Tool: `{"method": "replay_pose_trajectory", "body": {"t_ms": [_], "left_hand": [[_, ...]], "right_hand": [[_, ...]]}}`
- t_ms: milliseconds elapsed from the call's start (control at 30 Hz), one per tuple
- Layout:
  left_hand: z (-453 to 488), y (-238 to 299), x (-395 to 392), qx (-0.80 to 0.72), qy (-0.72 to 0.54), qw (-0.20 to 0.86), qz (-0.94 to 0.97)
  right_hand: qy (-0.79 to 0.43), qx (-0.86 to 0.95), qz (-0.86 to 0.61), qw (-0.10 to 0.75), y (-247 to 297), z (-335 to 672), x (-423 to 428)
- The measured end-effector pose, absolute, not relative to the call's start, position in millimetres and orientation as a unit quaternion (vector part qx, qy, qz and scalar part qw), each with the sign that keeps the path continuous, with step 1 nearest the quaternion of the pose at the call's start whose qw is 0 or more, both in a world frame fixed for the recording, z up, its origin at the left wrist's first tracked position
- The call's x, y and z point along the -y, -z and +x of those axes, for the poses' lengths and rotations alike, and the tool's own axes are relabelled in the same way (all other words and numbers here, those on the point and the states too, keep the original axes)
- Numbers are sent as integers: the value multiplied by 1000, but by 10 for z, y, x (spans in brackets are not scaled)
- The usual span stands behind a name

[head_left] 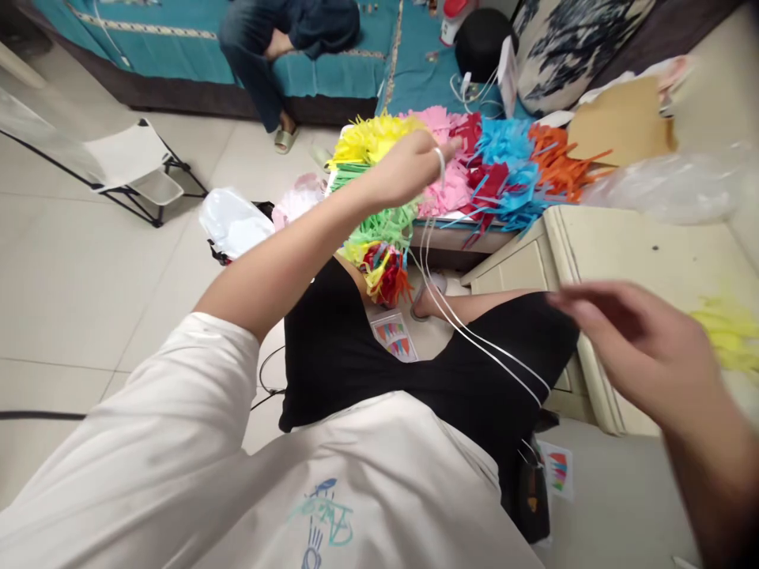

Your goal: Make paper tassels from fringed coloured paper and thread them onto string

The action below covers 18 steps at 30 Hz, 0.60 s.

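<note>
Over paper fringes (492,182), left fingers (451,148), hold unclear, right fingers (646,299) loosely parted near cabinet (628,245), teal sofa (178,55), tiled floor (71,300)

From my remote post I count two thin white cord strands (468,327) below the left hand (412,167), two white cards printed with coloured pennants (394,336) lower than both hands, and one cream cabinet (622,245) beside the right hand (646,356).

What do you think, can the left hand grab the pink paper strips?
Probably yes: the left hand looks close to the pink paper strips, and nothing seems to stand between them. The white string at its fingers might snag, though.
</note>
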<state>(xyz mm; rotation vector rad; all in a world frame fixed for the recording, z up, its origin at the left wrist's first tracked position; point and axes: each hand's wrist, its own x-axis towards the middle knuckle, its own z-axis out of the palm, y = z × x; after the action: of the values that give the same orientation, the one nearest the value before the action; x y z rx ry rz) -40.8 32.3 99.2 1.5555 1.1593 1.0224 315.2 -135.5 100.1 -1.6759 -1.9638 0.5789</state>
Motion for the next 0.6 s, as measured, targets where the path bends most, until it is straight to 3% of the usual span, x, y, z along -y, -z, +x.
{"method": "replay_pose_trajectory", "body": {"t_ms": [100,333,600], "left_hand": [[-166,-890,-276,-469,-386,393,690],[-165,-329,-412,-468,-387,469,641],[-207,320,-123,-414,-318,561,642]], "right_hand": [[-382,704,-477,362,-852,2247,689],[-615,595,-403,325,-591,1619,-87],[-577,588,-407,394,-1135,2165,-360]]}}
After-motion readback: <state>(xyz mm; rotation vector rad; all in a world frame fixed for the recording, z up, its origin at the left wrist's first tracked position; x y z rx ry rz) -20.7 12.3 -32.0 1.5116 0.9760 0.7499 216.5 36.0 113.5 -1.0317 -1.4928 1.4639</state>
